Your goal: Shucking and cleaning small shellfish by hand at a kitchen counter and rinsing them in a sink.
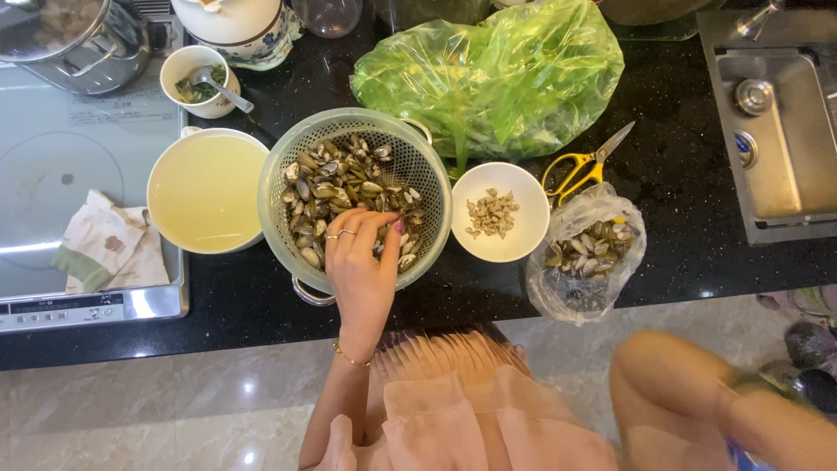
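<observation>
A pale green colander (pixel 288 166) stands on the black counter, full of small dark clams (pixel 336 179). My left hand (pixel 362 262) reaches into its near side, fingers bent down among the shells. Whether they grip a clam is hidden. The hand wears rings, and a thin bracelet sits at the wrist. My right hand (pixel 767 410) is a blur at the bottom right, below the counter edge, and what it holds cannot be made out. A white bowl (pixel 501 249) with clam meat sits right of the colander. Next to it is a clear bag (pixel 580 292) of shells.
Yellow-handled scissors (pixel 580 170) lie behind the white bowl. A green plastic bag (pixel 497 74) is at the back. A pot of pale broth (pixel 205 187), a small cup with a spoon (pixel 193 83) and a cloth (pixel 109 244) are on the left cooktop. A steel sink (pixel 785 122) is at right.
</observation>
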